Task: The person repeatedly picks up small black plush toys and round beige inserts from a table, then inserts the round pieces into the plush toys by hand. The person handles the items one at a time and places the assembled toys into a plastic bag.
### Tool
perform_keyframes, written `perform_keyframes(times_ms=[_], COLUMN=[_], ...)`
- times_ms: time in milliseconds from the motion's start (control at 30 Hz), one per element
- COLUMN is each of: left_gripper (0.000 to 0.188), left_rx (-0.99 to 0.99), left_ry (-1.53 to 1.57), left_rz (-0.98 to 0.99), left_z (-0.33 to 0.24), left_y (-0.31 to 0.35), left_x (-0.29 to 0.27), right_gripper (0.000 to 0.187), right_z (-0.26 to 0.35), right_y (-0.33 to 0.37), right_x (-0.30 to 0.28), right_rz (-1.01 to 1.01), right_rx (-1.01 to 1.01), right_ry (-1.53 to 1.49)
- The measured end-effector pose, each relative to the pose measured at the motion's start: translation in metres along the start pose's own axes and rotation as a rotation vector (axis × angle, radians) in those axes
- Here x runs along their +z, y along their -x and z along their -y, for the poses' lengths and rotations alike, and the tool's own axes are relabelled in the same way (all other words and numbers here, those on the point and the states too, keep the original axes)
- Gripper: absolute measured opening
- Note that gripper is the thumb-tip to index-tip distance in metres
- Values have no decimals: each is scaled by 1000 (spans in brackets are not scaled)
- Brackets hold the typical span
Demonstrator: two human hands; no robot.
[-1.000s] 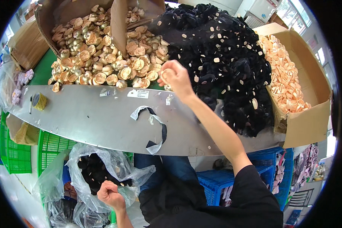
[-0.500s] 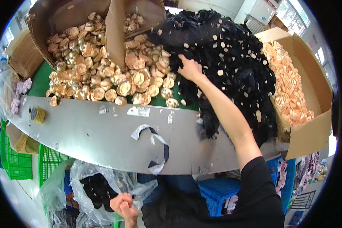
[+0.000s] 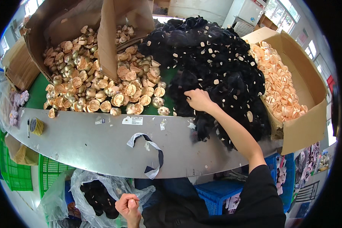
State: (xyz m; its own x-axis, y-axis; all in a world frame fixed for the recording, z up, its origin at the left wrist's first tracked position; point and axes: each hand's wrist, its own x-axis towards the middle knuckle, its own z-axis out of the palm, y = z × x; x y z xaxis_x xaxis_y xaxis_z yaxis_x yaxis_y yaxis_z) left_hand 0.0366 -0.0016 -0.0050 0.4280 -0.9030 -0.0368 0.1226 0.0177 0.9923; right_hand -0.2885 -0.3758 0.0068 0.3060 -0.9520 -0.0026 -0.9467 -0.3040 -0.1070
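Observation:
My right hand (image 3: 200,100) rests at the left side of a big heap of black furry pieces (image 3: 231,91) dotted with small pale ovals. Its fingers are bent together on the black fur; the piece at their tips is hard to make out. Low in the view, my left hand (image 3: 129,206) is closed in a fist beside a clear plastic bag (image 3: 119,181) with black furry pieces (image 3: 98,195) in it. Whatever the fist may hold is hidden. Left of my right hand lies a pile of gold-backed, peach-coloured half shells (image 3: 117,99).
An open cardboard box (image 3: 306,127) of peach-coloured slotted parts (image 3: 279,81) stands right. Another carton (image 3: 107,41) leans over the shells. A dark-and-white strip (image 3: 152,144) and yellow tape roll (image 3: 37,126) lie on the metal table (image 3: 83,140). Green (image 3: 51,167) and blue crates (image 3: 216,192) stand below.
My right hand has come nearer to me over the black heap, and its stretched finger has bent in. My left hand stays closed by the bag. The whole view has shifted slightly.

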Motion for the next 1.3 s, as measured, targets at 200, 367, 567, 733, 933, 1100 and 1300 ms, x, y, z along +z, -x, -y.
perform_keyframes(times_ms=[200, 367, 567, 733, 933, 1100, 1300], left_gripper=[23, 41, 71, 44, 48, 58, 48], left_rx=[-59, -50, -80, -143, 30, 60, 576], left_ry=[-21, -38, 56, 80, -135, -304, -364], left_rz=[100, 287, 303, 247, 232, 194, 99], left_z=[-15, -35, -49, -44, -33, -33, -43], left_y=[1, -11, -24, -14, -3, -2, 5], left_x=[6, 23, 65, 60, 55, 55, 45], right_gripper=[23, 28, 31, 32, 24, 14, 16], right_z=[34, 89, 162, 192, 214, 215, 216], right_y=[87, 154, 234, 255, 268, 277, 272], right_x=[-34, -45, -37, 1, -2, -4, -2], right_rz=[-490, -710, -579, -652, -74, -15, -63], right_rx=[-30, -300, -572, -581, -43, -97, 314], right_ry=[-268, -293, -281, -817, -1198, -1404, -1579])
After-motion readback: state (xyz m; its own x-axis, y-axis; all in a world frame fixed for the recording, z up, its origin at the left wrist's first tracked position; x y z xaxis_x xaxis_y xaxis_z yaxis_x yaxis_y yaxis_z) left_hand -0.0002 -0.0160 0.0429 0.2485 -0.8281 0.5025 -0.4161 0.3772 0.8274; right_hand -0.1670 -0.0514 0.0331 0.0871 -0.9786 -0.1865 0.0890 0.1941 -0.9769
